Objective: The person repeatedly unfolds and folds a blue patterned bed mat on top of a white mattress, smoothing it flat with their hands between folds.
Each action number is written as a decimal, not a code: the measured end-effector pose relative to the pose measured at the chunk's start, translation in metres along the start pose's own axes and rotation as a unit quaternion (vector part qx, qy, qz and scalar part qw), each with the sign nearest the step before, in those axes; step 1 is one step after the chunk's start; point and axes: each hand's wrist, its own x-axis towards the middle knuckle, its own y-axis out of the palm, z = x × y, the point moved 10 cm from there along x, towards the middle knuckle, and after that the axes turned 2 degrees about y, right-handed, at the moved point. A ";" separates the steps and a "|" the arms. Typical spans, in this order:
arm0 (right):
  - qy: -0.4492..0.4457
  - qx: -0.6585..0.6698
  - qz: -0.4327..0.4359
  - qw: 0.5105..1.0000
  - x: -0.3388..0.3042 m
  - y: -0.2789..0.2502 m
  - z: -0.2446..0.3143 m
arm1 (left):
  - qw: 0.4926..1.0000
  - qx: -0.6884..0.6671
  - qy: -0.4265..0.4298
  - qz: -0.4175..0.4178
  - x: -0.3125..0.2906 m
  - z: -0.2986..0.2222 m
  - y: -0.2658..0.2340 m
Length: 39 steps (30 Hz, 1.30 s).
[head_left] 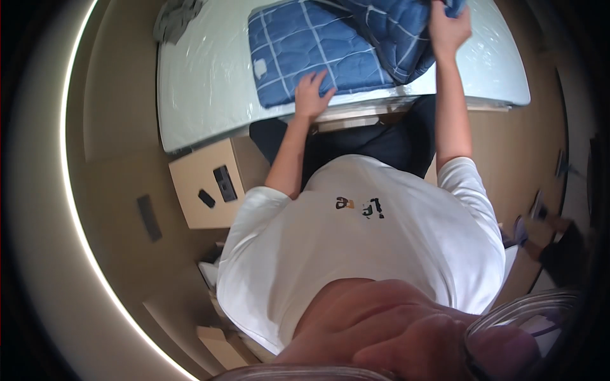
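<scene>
Blue quilt [314,47] is partly flat, partly bunched
Frame top: right hand [450,30] grips bunch; left hand [311,98] unclenched.

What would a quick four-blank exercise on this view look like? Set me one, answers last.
1. Between its white lines, the quilt is ____.
2. The hand gripping the quilt's bunched part is the ____ one.
3. Two black objects lie on the nightstand, on the picture's ____ side.
4. The shirt is mainly ____.

Missing words: blue; right; left; white.
</scene>
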 end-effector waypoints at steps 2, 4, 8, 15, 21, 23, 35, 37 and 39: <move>-0.121 -0.081 -0.151 0.978 0.039 -0.062 -0.025 | 0.998 0.024 -0.021 0.060 -0.011 -0.004 0.042; -0.001 -0.120 -0.188 0.975 0.058 -0.108 -0.076 | 0.992 0.073 -0.028 0.099 -0.016 -0.023 0.061; 0.163 -0.141 -0.160 0.963 0.078 -0.150 -0.229 | 0.986 0.125 -0.063 0.094 0.003 -0.036 0.078; 0.406 -0.293 0.010 0.866 0.005 -0.135 -0.370 | 0.988 0.146 -0.030 0.042 0.053 -0.033 0.077; 0.329 -0.267 0.043 0.905 0.003 -0.126 -0.390 | 0.950 0.055 -0.149 -0.268 0.084 0.067 -0.075; 0.204 -0.332 0.085 0.917 0.015 -0.121 -0.374 | 0.920 0.039 -0.118 -0.372 0.085 0.090 -0.146; 0.180 -0.230 0.152 0.944 -0.003 -0.141 -0.366 | 0.665 0.126 -0.162 -0.718 -0.100 0.307 -0.420; 0.204 -0.205 0.180 0.940 -0.019 -0.120 -0.381 | 0.677 0.113 -0.386 -0.616 -0.142 0.387 -0.403; 0.186 -0.181 0.182 0.948 -0.026 -0.104 -0.373 | 0.731 0.114 -0.516 -0.431 -0.150 0.423 -0.396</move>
